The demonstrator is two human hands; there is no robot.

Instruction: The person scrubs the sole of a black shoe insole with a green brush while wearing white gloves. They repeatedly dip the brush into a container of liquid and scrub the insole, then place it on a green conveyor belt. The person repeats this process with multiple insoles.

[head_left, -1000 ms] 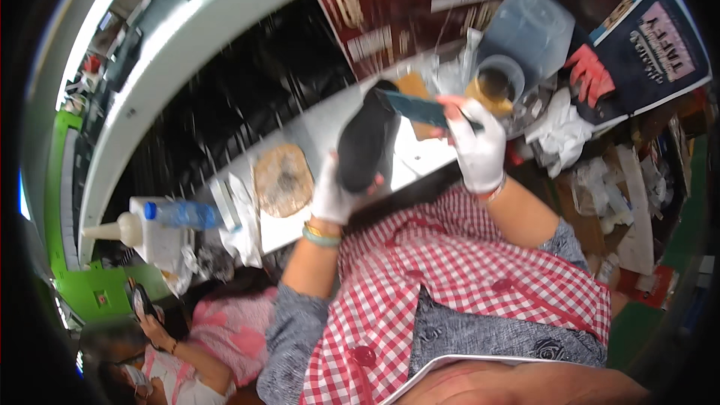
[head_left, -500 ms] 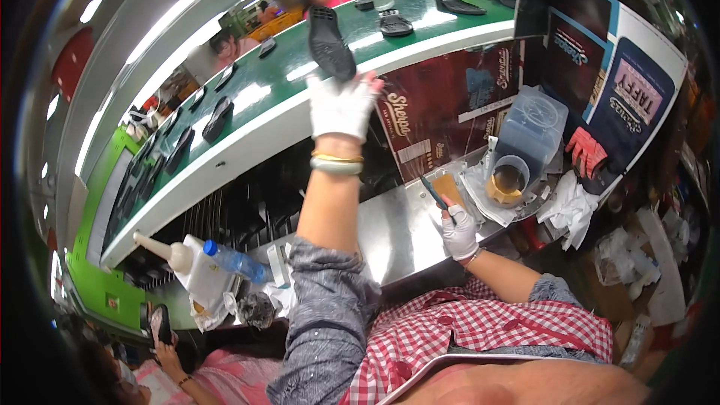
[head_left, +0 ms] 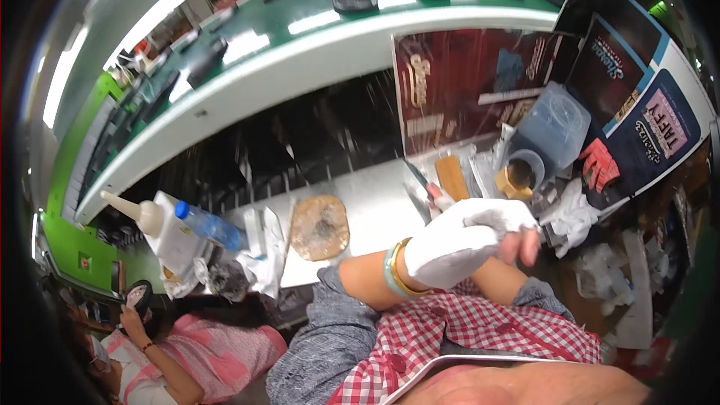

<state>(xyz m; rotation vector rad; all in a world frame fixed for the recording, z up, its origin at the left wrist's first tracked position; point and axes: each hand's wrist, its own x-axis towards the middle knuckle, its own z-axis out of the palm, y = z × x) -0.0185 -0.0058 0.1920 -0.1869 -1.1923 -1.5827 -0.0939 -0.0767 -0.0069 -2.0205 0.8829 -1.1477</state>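
Note:
My left hand [head_left: 472, 244], in a white glove with bare fingertips, hangs over the front of the worktop. Its fingers are loosely bent, with nothing visible in them. Behind it, my right hand [head_left: 442, 200] is mostly hidden. Fingers there grip a thin dark-green stick-like tool [head_left: 417, 174], which points up and left. An orange-brown block [head_left: 451, 178] lies just beyond. Black shoe soles, one of them a sole with an open-patterned heel [head_left: 352, 0], lie on the green conveyor belt [head_left: 300, 6]. A round brown pad [head_left: 320, 227] with a dark, glossy middle rests on the metal worktop [head_left: 371, 206].
A white squeeze bottle [head_left: 161, 232] and a blue-capped bottle [head_left: 214, 226] stand at left. Right of my hands are a cup of yellowish stuff [head_left: 517, 176], a clear plastic tub [head_left: 555, 124], a red glove [head_left: 598, 165] and crumpled white cloth [head_left: 574, 214]. A co-worker [head_left: 172, 360] sits lower left.
My left hand came back from the belt, down and right across my right hand. The black sole it held is out of that hand. The brown pad is uncovered.

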